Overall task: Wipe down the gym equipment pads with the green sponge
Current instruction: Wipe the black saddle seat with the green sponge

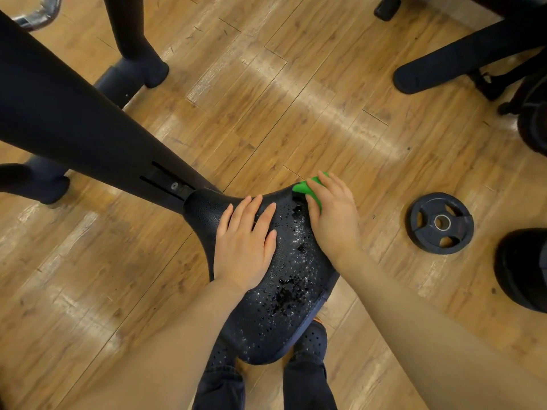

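In the head view, the right hand (333, 214) presses the green sponge (307, 187) on the far right corner of the black seat pad (284, 291), with its fingers (313, 199) curled over the sponge so that only the front part of it shows. The left hand (245, 244) lies flat on the left side of the pad, fingers straight and spread, holding nothing, and I judge that it steadies the seat. The pad is wide at the far end and its long axis runs from there toward the person's legs. The wet, speckled surface lies from the sponge toward the person, between the two hands. So the next stroke probably must pull the sponge back along this axis, and the right hand is the nearer one for it.
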{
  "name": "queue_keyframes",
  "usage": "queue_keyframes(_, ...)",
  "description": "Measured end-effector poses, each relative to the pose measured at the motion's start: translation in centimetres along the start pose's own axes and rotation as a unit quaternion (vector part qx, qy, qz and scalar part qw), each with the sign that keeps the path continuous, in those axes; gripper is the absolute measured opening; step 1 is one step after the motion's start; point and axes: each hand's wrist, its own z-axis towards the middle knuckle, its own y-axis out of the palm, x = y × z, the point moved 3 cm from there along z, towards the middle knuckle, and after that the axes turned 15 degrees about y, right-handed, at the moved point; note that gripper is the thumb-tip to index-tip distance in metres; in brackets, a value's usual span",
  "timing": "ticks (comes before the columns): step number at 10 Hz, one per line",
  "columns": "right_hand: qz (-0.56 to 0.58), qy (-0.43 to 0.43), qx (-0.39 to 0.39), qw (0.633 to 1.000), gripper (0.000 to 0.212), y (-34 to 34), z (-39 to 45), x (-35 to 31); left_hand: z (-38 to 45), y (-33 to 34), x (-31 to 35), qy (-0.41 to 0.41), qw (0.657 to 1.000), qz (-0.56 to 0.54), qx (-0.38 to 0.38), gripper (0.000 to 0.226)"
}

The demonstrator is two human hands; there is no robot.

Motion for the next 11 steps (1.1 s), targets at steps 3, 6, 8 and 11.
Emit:
queue_keyframes(3,0.026,-0.007,0.032,0.999,0.035,-0.6,-3.4,2.1,-0.2,0.1,0.1,0.005,1.0,0.005,0.012,0.048)
queue_keyframes(6,0.06,0.006,0.052,0.997,0.037,-1.0,-7.7,3.0,-0.1,0.0,0.0,0.001,1.0,0.006,0.014,0.049)
queue_keyframes(8,0.017,0.007,0.037,0.999,0.033,-0.2,-2.3,0.3,-0.1,0.0,0.0,0.002,1.0,0.003,0.021,0.048)
queue_keyframes(11,0.012,0.001,0.057,0.998,0.034,0.1,-4.4,0.5,-0.1,0.1,-0.1,0.006,1.0,0.003,0.03,0.048)
